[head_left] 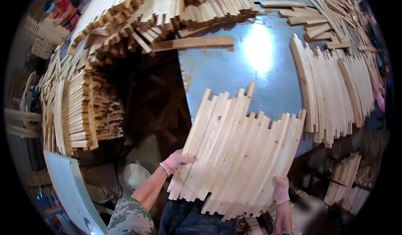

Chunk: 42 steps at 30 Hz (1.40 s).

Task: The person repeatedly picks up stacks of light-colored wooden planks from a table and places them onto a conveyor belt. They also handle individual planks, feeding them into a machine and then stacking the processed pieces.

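Note:
A wide row of pale wooden strips point(238, 155), laid side by side with uneven ends, is squeezed between my two hands. My left hand point(177, 162), in a pinkish work glove, grips the row's left edge, its thumb lying over the outer strip. On the right edge my right hand point(281, 189), gloved alike, presses inward; its fingers are partly hidden behind the wood. The far part of the row overlaps the blue-grey tabletop point(209, 67), while the near ends reach over my lap. Whether the row rests on the table or is lifted off it, I cannot tell.
Another row of strips point(331, 88) lies on the table's right side. Large piles of strips point(167, 5) cover the far side, with a loose board point(192, 43) at the table edge. A tall stack point(83, 109) stands left of a dark gap. Another person point(63, 15) is at far left.

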Available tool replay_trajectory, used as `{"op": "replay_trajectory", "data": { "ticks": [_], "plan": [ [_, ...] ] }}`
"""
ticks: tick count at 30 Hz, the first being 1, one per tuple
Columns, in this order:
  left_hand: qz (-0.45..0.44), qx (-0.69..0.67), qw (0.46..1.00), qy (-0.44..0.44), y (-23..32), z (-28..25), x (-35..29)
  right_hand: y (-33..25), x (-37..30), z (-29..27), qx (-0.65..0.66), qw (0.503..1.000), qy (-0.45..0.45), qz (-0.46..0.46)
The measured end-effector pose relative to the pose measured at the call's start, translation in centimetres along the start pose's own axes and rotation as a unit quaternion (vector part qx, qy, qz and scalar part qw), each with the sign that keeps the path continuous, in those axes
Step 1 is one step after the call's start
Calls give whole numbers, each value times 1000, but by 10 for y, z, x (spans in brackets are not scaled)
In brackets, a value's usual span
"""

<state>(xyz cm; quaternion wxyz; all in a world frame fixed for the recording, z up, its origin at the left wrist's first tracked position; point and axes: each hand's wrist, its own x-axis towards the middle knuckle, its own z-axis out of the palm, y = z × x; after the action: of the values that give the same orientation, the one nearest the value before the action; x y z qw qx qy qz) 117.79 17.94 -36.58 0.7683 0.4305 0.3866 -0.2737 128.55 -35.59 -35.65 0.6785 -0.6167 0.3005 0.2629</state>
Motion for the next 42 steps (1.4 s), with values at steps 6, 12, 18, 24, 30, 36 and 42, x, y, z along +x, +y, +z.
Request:
{"op": "replay_trajectory", "data": {
  "ticks": [6,12,18,24,30,36,42],
  "plan": [
    [47,-35,998,-2,19,24,-48,-14,-12,1,34,995,-75,-56],
    [121,-77,989,37,-2,7,-115,-67,-13,34,-10,984,-157,-86],
    [260,-139,949,110,-1,25,-271,-147,5,93,-169,943,-263,-113],
    [410,-217,871,163,-81,-12,-406,-176,-166,280,-129,881,-408,-204],
    [490,-266,779,287,-220,-64,-518,-135,-272,399,-276,762,-553,-194],
    [468,-383,712,356,-370,-82,-660,-1,-465,511,-306,687,-639,-162],
    [421,-521,637,382,-520,-124,-736,160,-503,635,-409,531,-741,-17]
  ]
}}
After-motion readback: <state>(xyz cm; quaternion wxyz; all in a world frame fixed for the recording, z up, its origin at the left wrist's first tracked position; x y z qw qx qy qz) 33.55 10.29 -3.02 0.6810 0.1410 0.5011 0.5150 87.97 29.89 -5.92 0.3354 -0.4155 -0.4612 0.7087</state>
